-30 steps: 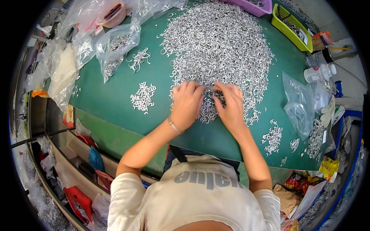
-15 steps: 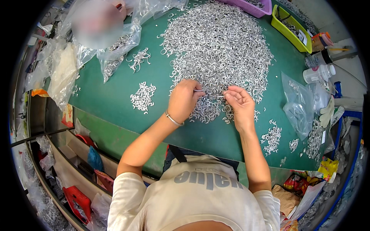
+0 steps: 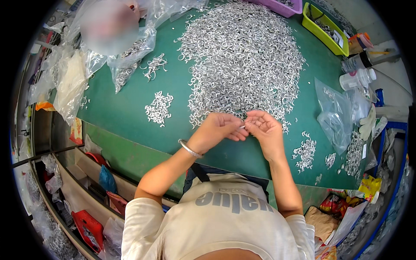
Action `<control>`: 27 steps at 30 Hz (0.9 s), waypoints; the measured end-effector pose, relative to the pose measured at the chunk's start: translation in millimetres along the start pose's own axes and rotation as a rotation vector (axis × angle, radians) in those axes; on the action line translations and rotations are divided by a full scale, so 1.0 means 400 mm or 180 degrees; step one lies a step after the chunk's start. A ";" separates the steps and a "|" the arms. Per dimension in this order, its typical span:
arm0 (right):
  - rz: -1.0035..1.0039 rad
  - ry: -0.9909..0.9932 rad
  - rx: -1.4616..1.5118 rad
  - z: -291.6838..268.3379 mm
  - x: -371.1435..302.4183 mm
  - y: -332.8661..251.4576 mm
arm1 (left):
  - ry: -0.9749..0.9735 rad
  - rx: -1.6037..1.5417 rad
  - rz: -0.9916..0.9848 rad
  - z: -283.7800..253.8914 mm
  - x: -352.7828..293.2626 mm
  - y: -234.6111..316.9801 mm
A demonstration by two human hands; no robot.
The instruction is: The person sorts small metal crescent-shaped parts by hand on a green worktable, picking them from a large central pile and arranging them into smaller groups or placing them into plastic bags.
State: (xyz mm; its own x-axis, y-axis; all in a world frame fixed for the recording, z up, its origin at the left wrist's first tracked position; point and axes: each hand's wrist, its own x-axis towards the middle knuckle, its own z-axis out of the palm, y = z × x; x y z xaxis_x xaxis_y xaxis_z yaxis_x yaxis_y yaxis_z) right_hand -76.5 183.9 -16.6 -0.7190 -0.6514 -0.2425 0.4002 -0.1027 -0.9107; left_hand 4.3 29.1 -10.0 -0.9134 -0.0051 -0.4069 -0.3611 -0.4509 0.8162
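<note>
A broad heap of small, curved silver metal pieces [image 3: 247, 60] covers the middle of the green table [image 3: 130, 117]. At its near edge my two hands meet, fingertips almost touching. My left hand [image 3: 219, 130], with a bangle [image 3: 190, 148] on its wrist, is closed with the thumb against the fingers. Opposite it, my right hand [image 3: 264, 132] pinches with thumb and forefinger. A small silver piece [image 3: 242, 126] shows between the fingertips of both hands; much of it is hidden by them.
Smaller piles of pieces lie at left [image 3: 158, 108] and right [image 3: 304, 151]. Clear plastic bags [image 3: 130, 58] crowd the far left, another bag [image 3: 331, 115] the right. Purple [image 3: 288, 9] and yellow-green trays [image 3: 325, 32] stand at the back, a white bottle [image 3: 358, 79] at right.
Both hands have drawn back toward me from the heap and come together at its near edge. Earlier they were apart, each with a small silver piece at the fingertips.
</note>
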 end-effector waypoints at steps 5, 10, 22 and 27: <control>-0.0506 -0.0195 -0.1091 -0.020 -0.052 -0.005 | -0.0177 0.0162 -0.0337 0.030 -0.009 -0.020; -0.0584 0.0243 -0.0941 -0.053 -0.105 0.004 | -0.0500 0.0048 -0.0511 0.073 0.008 -0.049; -0.1182 0.3599 -0.3011 -0.554 -0.327 -0.073 | 0.0504 0.3314 0.1925 0.099 0.014 -0.082; -0.0571 0.3475 -0.5445 -0.550 -0.355 -0.078 | 0.0342 0.4278 0.2413 0.135 0.026 -0.086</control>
State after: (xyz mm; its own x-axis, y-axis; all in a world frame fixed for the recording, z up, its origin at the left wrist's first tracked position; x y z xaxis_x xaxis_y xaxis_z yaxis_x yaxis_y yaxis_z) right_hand -112.0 444.9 -27.6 -0.9152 -0.0185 0.4027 -0.0659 0.9924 -0.1041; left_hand -2.9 92.8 -20.4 -0.9582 0.0575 0.2803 0.2141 0.7941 0.5688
